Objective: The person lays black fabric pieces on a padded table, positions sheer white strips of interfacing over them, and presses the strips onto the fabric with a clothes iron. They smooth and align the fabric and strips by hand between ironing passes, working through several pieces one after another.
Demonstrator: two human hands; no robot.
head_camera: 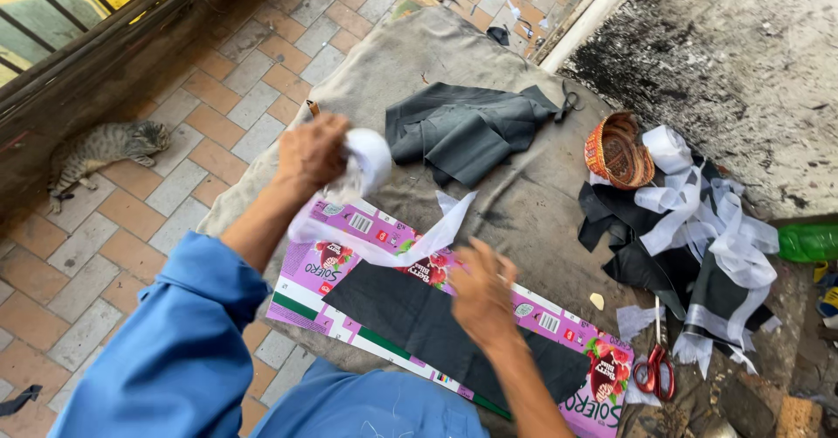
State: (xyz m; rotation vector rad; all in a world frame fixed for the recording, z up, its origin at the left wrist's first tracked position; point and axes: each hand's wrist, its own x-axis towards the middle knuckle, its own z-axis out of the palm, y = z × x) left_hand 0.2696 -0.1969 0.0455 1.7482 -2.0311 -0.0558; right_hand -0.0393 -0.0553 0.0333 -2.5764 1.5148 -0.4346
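Seen from above: a table draped in a grey-brown cloth, its left edge dropping to a tiled floor, where a tabby cat lies near a dark wooden rail. Bare cloth open in the middle, between the folded dark fabric at the back and the purple flattened carton at the front. Crowded on the right: a woven basket, a heap of black pieces and white strips, red-handled scissors near the front edge.

Left hand raised above the carton's left end, fingers closed round a roll of white tape. Tape running loose from the roll, down and right across the carton toward the right hand. Right hand lowered over a black cloth piece lying flat on the carton, fingers curled and blurred; cannot tell whether pinching the tape or only resting near its end. Roll well above the black piece, up and left of it.
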